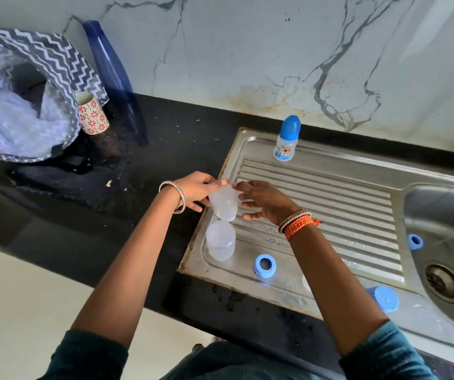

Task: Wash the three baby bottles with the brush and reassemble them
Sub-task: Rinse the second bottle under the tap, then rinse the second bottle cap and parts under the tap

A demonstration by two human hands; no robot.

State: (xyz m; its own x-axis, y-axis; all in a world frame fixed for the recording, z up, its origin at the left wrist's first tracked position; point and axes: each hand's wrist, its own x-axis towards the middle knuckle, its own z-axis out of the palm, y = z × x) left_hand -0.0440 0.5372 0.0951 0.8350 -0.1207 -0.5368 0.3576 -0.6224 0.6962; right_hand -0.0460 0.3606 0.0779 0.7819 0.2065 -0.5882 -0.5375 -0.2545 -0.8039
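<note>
My left hand [195, 191] grips a clear bottle body [223, 206] above the left edge of the steel drainboard [330, 193]. My right hand [264, 202] touches the same bottle near its top with thumb and fingers. A second clear bottle body [220, 241] stands upside down just below it. An assembled bottle with a blue cap [287, 139] stands at the drainboard's far edge. One blue ring [264, 266] lies at the front of the drainboard, another blue ring [415, 241] sits at the basin's rim, and a blue cap [384, 298] lies at the front right.
The sink basin with its drain [446, 283] is at the right. On the black counter [138, 187] to the left stand a patterned cup [92, 113], a tall blue bottle [110, 67] and a zigzag fabric bag [28, 91]. The marble wall rises behind.
</note>
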